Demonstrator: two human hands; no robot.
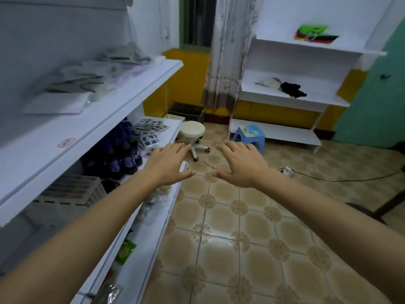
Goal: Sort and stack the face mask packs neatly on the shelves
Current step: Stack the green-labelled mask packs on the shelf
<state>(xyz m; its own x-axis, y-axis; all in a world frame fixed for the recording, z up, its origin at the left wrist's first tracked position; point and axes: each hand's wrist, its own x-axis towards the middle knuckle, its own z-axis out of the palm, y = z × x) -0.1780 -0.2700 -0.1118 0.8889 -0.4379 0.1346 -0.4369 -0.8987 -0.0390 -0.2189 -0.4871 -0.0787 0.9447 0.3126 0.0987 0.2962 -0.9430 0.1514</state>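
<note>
Our left hand and right hand reach out empty, fingers spread; a careless sweep could knock the loose mask packs off the lower shelf.

Patterned beige floor tiles run to a yellow wall and a green-framed window with a pale curtain; white rolling stool, blue plastic stool (near white wall shelving)
</note>
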